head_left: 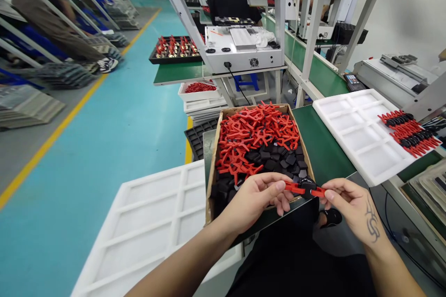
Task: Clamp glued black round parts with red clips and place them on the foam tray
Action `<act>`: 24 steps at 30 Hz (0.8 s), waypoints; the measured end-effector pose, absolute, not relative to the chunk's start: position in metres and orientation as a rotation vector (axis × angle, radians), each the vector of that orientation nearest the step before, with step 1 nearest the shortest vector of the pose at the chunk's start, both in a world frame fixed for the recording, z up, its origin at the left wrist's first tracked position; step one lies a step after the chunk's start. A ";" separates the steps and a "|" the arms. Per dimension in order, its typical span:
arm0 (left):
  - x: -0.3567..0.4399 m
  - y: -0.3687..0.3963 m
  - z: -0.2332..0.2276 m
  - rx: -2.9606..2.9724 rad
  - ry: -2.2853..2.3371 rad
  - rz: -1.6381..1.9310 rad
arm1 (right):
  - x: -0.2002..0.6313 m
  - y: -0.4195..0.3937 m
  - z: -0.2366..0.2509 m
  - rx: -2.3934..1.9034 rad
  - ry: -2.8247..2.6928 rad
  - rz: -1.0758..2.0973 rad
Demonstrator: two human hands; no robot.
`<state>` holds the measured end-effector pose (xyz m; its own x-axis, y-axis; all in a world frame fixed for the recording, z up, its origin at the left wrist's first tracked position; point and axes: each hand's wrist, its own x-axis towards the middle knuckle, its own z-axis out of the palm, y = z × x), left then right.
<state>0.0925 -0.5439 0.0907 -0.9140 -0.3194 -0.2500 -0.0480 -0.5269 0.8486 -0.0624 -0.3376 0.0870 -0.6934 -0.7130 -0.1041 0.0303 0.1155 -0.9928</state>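
Left hand (256, 197) and right hand (350, 206) at the near edge of the green bench (324, 148), meeting over the near right corner of a cardboard box (213, 158). Red clip (304, 189) with a black pad at its middle, held level between the two hands: left fingers (280, 186) pinching its left end, right fingers (329, 194) pinching its right end. Box filled with loose red clips (259, 134) toward the far side and black square pads (278, 160) toward the near side. White foam tray (351, 125) lying right of the box on the bench, most compartments bare, a row of assembled red-and-black clips (409, 132) along its right edge. Second white foam tray (153, 222) near left, below bench level. Farther away, a white machine housing (244, 51) on a frame, a black tray of parts (174, 48) to its left, and a seated person in black (230, 2) beyond. Teal floor (114, 120) with a yellow line on the left.
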 end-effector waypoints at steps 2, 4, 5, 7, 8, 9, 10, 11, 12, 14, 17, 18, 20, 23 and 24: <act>0.092 -0.543 0.092 0.569 -1.410 -2.571 | -0.063 -0.336 0.086 -0.676 1.817 -1.637; 0.092 -0.543 0.094 0.563 -1.388 -2.593 | -0.064 -0.332 0.086 -0.700 1.834 -1.622; 0.092 -0.544 0.095 0.554 -1.390 -2.599 | -0.064 -0.330 0.086 -0.728 1.848 -1.602; 0.093 -0.545 0.097 0.514 -1.441 -2.588 | -0.066 -0.325 0.088 -0.847 1.903 -1.537; 0.095 -0.546 0.099 0.484 -1.491 -2.568 | -0.067 -0.322 0.090 -0.943 1.947 -1.491; 0.096 -0.547 0.101 0.449 -1.560 -2.534 | -0.068 -0.320 0.092 -1.060 2.004 -1.446; 0.098 -0.547 0.104 0.414 -1.645 -2.485 | -0.069 -0.318 0.093 -1.192 2.068 -1.407; 0.100 -0.548 0.107 0.386 -1.737 -2.419 | -0.070 -0.316 0.095 -1.332 2.132 -1.376; 0.102 -0.549 0.109 0.367 -1.832 -2.334 | -0.071 -0.315 0.095 -1.475 2.187 -1.348; 0.106 -0.549 0.114 0.343 -2.011 -2.125 | -0.072 -0.312 0.095 -1.729 2.262 -1.294; 0.108 -0.549 0.117 0.303 -2.157 -1.913 | -0.071 -0.307 0.092 -1.963 2.316 -1.205; 0.108 -0.549 0.117 0.295 -2.169 -1.897 | -0.071 -0.306 0.092 -2.004 2.329 -1.188; 0.107 -0.549 0.117 0.294 -2.164 -1.905 | -0.070 -0.303 0.092 -2.078 2.343 -1.170; 0.102 -0.546 0.118 0.300 -2.169 -1.914 | -0.068 -0.300 0.095 -2.170 2.358 -1.119; 0.101 -0.545 0.118 0.309 -2.168 -1.928 | -0.068 -0.299 0.097 -2.181 2.373 -1.095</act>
